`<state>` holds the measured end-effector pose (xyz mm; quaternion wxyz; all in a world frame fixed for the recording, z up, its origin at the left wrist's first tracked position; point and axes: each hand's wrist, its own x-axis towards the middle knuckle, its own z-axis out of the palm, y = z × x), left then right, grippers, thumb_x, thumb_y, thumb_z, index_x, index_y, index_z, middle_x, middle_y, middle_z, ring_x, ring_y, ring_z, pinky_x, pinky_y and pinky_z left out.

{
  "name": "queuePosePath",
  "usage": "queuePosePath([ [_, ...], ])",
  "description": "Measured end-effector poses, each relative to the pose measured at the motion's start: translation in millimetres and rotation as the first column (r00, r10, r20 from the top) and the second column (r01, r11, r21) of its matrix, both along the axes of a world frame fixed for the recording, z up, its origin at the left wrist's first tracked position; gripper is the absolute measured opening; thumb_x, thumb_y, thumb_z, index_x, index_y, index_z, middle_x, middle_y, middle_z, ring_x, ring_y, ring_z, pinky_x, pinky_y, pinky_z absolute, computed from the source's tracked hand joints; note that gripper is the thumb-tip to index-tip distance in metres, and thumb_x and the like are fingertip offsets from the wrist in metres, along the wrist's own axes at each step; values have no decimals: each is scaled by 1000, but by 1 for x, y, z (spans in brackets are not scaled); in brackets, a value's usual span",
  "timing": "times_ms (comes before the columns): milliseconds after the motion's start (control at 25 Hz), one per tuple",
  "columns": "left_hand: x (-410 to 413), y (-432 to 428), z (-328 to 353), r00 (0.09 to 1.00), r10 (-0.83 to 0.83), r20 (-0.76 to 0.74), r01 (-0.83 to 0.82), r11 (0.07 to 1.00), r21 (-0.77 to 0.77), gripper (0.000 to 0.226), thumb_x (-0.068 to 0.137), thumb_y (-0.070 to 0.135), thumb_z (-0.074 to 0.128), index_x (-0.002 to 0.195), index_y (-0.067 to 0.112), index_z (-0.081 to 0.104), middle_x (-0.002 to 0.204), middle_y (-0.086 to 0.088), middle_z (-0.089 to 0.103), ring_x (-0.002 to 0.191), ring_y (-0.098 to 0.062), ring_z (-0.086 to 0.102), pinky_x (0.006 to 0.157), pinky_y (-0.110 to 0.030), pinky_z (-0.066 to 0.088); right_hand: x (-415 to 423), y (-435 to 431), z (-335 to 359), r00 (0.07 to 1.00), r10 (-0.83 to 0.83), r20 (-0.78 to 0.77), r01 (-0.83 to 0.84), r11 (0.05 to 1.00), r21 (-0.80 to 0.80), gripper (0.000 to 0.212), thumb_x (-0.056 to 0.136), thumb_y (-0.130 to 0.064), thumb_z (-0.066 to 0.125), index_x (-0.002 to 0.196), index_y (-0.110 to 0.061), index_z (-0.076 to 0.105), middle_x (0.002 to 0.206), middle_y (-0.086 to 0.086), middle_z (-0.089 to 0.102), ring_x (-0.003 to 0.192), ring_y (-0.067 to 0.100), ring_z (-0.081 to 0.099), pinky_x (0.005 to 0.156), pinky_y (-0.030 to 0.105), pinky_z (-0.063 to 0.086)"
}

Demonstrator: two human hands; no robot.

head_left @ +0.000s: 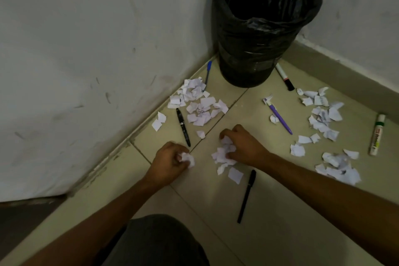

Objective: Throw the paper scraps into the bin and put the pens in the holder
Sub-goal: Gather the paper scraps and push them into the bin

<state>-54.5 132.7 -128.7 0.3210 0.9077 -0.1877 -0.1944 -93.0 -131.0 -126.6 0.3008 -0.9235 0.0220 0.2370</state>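
Note:
A bin (pixel 254 34) lined with a black bag stands in the corner of the floor. My left hand (pixel 169 161) grips a crumpled wad of paper scraps (pixel 188 158). My right hand (pixel 244 146) curls around a small heap of scraps (pixel 223 154) on the tile. More white scraps lie in a pile near the left wall (pixel 197 101) and spread along the right (pixel 326 123). Pens lie around: a black one (pixel 183 127), another black one (pixel 246 196), a purple one (pixel 279 117), a blue one (pixel 207 73), a black-capped marker (pixel 285 76) and a green-banded marker (pixel 376 135). No holder is in view.
White scuffed walls (pixel 86 49) meet behind the bin, with a skirting strip (pixel 345 65) along the right one. The floor is pale tile (pixel 291 211). My knee in dark cloth (pixel 155 242) fills the bottom middle. A dark edge (pixel 26 211) shows at lower left.

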Motion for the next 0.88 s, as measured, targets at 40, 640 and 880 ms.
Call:
queuePosePath([
  [40,-6,-3,3,1000,4,-12,-4,1000,-19,23,75,25,80,96,21,71,96,6,61,83,-10,60,75,-22,52,2,-2,4,999,-29,25,29,1000,-11,54,75,-24,78,124,-22,54,106,5,43,93,23,51,70,30,42],
  [640,85,19,-25,952,-155,265,21,894,447,60,77,15,57,135,7,50,138,-22,45,118,-41,46,94,-48,48,-30,15,-6,968,243,-68,-252,908,-334,88,74,-37,79,146,-38,29,147,11,21,122,30,36,85,38,52],
  [880,1,11,-19,970,-117,212,95,989,114,37,94,24,49,125,6,58,119,-11,53,105,-24,51,91,-30,44,-33,16,-11,979,205,-21,-203,937,-283,67,80,-28,74,139,-31,42,140,9,29,117,27,42,86,38,53],
])
